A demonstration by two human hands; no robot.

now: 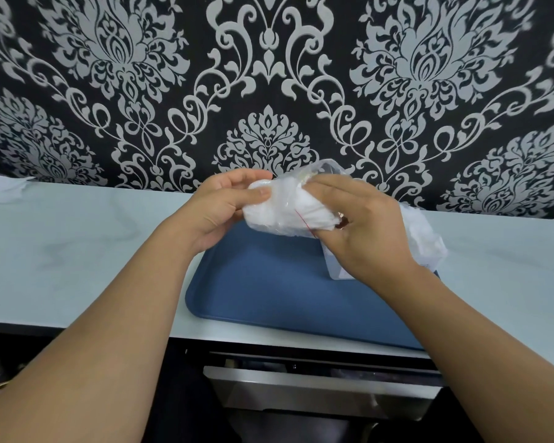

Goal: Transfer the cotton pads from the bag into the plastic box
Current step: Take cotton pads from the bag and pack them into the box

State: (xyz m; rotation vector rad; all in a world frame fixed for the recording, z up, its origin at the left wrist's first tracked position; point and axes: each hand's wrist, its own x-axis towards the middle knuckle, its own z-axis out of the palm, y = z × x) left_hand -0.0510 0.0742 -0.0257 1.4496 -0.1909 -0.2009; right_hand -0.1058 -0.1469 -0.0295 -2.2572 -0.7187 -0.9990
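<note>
Held above the blue tray (263, 292), at about 12 o'clock from its centre: a clear plastic bag (285, 215) packed with white cotton pads (263, 215), gripped at both ends. Left hand (224, 206) at the bag's 9 o'clock end, thumb laid along the front and fingers curled over the top, closed round the plastic. Right hand (362, 228) at the 3 o'clock end, fingers folded over the bag and clamped on it; fingertips tucked under and mostly out of sight. Thin red line (304, 222) across the bag near the right hand, hard to identify. Plastic box (336, 270) on the tray at roughly 3 o'clock, largely hidden behind the right hand and wrist, only a lower corner and part of a clear wall showing; contents impossible to make out. More crumpled clear plastic (426, 235) beyond the right hand, unclear whether part of the same bag. Pale countertop (77, 251) beneath the tray, patterned wallpaper (269, 75) behind.
</note>
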